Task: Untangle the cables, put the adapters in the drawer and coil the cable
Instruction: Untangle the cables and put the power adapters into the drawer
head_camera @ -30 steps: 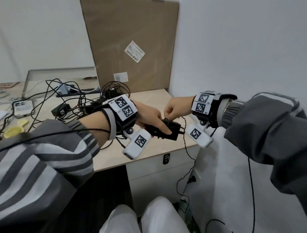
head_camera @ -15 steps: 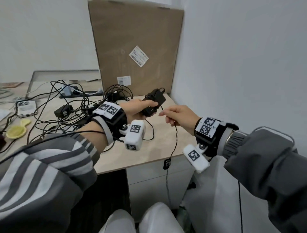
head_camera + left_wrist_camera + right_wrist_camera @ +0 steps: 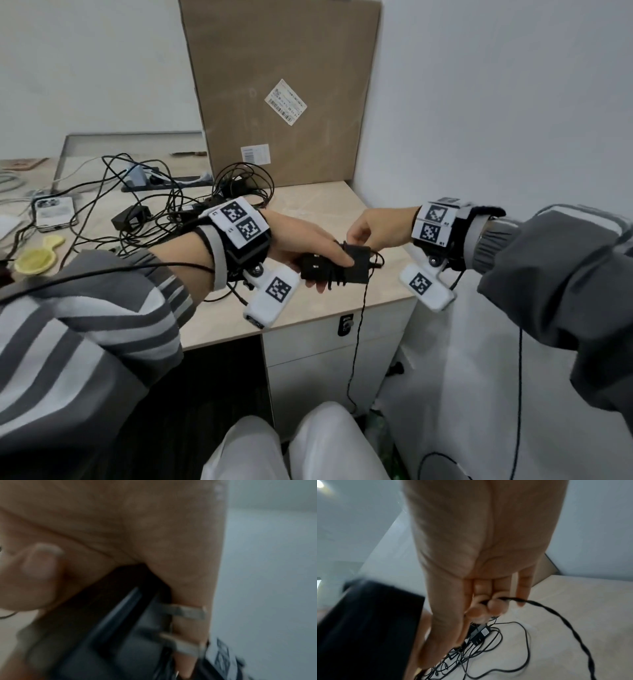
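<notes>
My left hand point(image 3: 308, 250) grips a black power adapter point(image 3: 337, 265) above the desk's right front corner; its metal prongs point(image 3: 187, 612) show in the left wrist view. My right hand point(image 3: 373, 229) pinches the adapter's thin black cable point(image 3: 539, 605) just above the adapter. The cable point(image 3: 358, 339) hangs down in front of the closed white drawer point(image 3: 329, 329) toward the floor. A tangle of black cables point(image 3: 164, 212) with more adapters point(image 3: 132, 217) lies on the desk behind my left wrist.
A large cardboard box point(image 3: 281, 89) stands against the wall at the desk's back. A power strip point(image 3: 161, 183), a phone point(image 3: 54, 212) and a yellow object point(image 3: 36, 258) lie to the left. The wall point(image 3: 496, 120) is close on the right.
Half a second ago the left hand held the adapter high near the box and the right hand held the cable lower. Now the adapter is back down at the desk corner, with both hands together.
</notes>
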